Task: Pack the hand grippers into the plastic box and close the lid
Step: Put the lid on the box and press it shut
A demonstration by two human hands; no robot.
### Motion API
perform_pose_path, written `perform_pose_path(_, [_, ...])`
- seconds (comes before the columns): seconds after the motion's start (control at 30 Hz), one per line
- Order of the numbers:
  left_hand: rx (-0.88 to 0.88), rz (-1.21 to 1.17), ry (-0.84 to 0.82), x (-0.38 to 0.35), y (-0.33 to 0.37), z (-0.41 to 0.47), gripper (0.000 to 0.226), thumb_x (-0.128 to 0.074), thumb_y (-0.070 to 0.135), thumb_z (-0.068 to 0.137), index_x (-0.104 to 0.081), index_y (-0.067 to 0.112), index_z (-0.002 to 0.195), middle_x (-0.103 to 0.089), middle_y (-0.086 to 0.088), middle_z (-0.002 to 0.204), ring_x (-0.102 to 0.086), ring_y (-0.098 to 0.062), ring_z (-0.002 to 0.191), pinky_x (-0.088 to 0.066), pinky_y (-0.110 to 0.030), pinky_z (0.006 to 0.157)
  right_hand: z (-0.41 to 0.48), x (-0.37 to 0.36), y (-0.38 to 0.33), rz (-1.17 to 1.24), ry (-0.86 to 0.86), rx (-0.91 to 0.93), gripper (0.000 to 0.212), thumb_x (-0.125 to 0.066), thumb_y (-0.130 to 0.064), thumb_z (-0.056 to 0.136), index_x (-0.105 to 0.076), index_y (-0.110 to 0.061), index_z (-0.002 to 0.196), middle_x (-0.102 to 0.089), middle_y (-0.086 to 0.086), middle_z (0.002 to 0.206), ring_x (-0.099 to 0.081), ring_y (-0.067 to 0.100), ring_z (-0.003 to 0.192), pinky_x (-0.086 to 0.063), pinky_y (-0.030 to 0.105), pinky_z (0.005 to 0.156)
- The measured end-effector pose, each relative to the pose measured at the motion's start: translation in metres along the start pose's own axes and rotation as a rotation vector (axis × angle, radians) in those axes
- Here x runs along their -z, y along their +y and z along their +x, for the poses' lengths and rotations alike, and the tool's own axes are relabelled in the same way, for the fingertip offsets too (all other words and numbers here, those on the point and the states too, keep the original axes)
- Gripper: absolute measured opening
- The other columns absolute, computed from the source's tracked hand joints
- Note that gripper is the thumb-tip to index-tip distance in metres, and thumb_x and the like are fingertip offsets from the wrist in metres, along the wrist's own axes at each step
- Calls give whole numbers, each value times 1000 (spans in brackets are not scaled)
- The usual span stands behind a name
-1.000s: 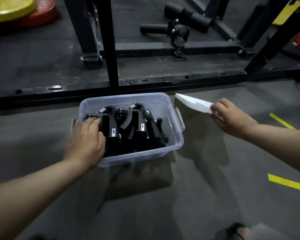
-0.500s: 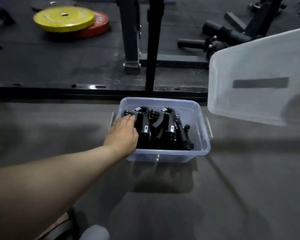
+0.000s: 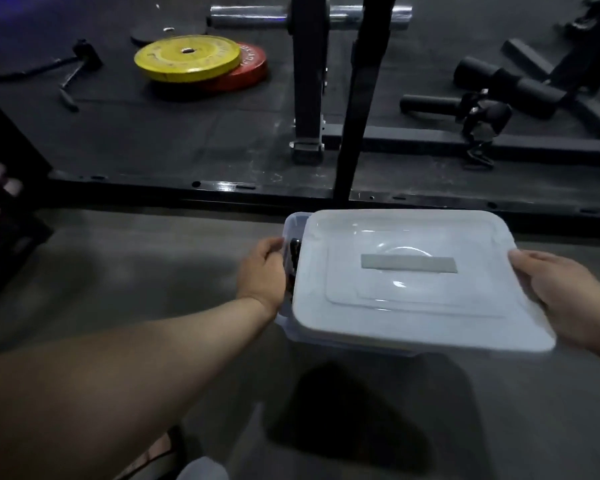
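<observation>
A translucent plastic lid (image 3: pixel 409 282) with a grey strip across its middle lies over the clear plastic box (image 3: pixel 290 226) on the grey floor, shifted to the right so the box's left edge shows. My right hand (image 3: pixel 565 296) grips the lid's right edge. My left hand (image 3: pixel 264 275) rests against the box's left end, fingers curled at its rim. Black hand grippers (image 3: pixel 294 261) show only as a dark sliver in the gap at the left; the lid hides the others.
A black rack frame (image 3: pixel 309 81) and its floor rail (image 3: pixel 291 192) stand just behind the box. Yellow and red weight plates (image 3: pixel 194 60) lie at the back left, black padded rollers (image 3: pixel 499 88) at the back right. A dark object edges in at the left.
The lid, held up at the right half a second ago, has come down over the box. My left hand has left the grippers and moved to the box's left end.
</observation>
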State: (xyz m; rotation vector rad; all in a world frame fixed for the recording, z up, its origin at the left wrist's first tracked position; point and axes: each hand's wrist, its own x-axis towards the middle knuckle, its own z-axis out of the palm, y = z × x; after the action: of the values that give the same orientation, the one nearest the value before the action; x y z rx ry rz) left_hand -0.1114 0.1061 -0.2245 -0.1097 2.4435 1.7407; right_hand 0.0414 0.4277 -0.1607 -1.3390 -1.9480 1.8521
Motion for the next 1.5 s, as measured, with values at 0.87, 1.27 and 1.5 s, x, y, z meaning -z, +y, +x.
perform_pose_path(0.87, [134,-205,-192,2,-26,19,46,-59,22,94,-49,32,137,-61,10,125,-60,-12,114,-47,-39,103,52,-64,31,-779,198,371,37,-33,-39,97,-58,-13,87,-56,26,105,-53,41,96,-45,45,90])
perform_pose_path(1.27, [110,38,-82,-6,-22,18,47,-62,39,85,-47,51,128,-50,11,125,-56,-12,110,-45,-39,104,46,-66,36,-774,182,337,38,-32,-33,101,-57,-5,96,-48,27,111,-44,39,109,-40,48,99])
perform_pose_path(1.5, [109,227,-13,-7,-11,17,44,-62,39,86,-54,23,127,-42,6,114,-55,-23,110,-44,-39,102,47,-67,39,-777,191,345,39,-31,-31,101,-58,-3,100,-48,26,112,-44,36,108,-40,47,99])
